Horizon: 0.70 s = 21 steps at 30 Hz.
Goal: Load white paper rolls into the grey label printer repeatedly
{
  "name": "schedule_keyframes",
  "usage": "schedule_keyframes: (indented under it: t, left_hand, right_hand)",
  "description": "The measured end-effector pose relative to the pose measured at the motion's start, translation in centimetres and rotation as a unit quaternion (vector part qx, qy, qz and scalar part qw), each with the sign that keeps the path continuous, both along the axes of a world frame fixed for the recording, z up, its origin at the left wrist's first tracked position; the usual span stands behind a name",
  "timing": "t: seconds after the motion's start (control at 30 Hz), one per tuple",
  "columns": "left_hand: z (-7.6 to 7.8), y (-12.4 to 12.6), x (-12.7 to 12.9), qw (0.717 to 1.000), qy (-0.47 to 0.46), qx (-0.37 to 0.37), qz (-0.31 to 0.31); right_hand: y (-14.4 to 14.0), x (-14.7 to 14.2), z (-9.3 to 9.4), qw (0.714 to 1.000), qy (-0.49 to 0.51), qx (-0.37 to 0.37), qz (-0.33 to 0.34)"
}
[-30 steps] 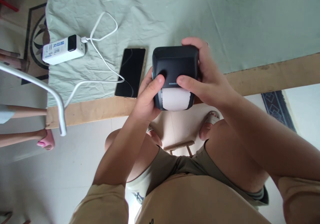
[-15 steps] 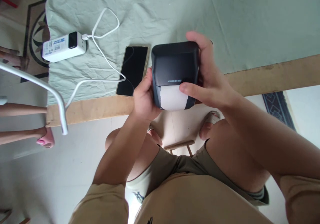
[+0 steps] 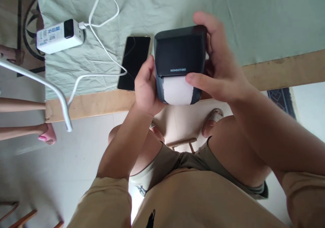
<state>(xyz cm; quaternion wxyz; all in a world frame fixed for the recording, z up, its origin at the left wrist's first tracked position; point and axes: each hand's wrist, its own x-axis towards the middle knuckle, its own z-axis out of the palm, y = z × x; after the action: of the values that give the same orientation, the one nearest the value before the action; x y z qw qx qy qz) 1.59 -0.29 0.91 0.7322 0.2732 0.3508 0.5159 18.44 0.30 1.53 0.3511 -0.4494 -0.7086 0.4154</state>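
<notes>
A dark label printer [image 3: 179, 55] is held over the table's front edge, with white paper [image 3: 177, 90] showing at its near end. My left hand [image 3: 145, 87] grips its left side from below. My right hand [image 3: 220, 65] wraps its right side, fingers over the far corner and thumb lying across the paper slot. The lid looks closed over the paper roll.
A black phone [image 3: 134, 62] lies left of the printer on the pale green cloth [image 3: 254, 14]. A white cable [image 3: 101, 14] runs from it to a white power bank [image 3: 59, 35]. The wooden table edge [image 3: 88, 104] runs across. Another person's leg [image 3: 22, 131] and a white tube [image 3: 50, 89] are at left.
My left thumb has come off the printer's top and moved to its side. The printer has risen a little away from me, and my right thumb now rests on the paper slot.
</notes>
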Motion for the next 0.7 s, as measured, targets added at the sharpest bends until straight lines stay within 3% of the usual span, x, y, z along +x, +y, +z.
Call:
schedule_keyframes:
  t: [0.07, 0.13, 0.23, 0.37, 0.43, 0.5, 0.6, 0.7]
  left_hand:
    - [0.6, -0.2, 0.3, 1.0, -0.013, 0.012, -0.02]
    - [0.9, -0.3, 0.5, 0.999, -0.021, 0.012, -0.038]
    - [0.6, -0.5, 0.5, 0.998, -0.017, 0.012, -0.063]
    - [0.0, -0.5, 0.6, 0.998, 0.011, 0.036, -0.044]
    - [0.0, -0.5, 0.6, 0.999, 0.022, 0.035, -0.034]
    - [-0.1, -0.4, 0.5, 0.998, 0.045, 0.023, -0.029]
    - [-0.4, -0.4, 0.2, 0.998, 0.063, 0.007, -0.029]
    - [-0.7, -0.4, 0.1, 0.998, 0.043, 0.026, -0.043]
  right_hand:
    - [-0.1, -0.2, 0.9, 0.999, 0.002, 0.038, -0.031]
    - [-0.1, -0.5, 2.0, 0.989, -0.004, 0.106, -0.107]
    - [0.4, -1.1, 3.3, 0.958, -0.018, 0.16, -0.236]
    - [1.1, -1.2, 3.8, 0.927, -0.007, 0.199, -0.318]
    - [1.2, -1.1, 3.8, 0.925, -0.085, 0.229, -0.291]
    - [1.1, -0.8, 4.0, 0.926, -0.209, 0.239, -0.204]
    - [0.9, -0.5, 4.2, 0.913, -0.347, 0.201, -0.073]
    - [0.9, -0.4, 4.1, 0.896, -0.415, 0.15, -0.043]
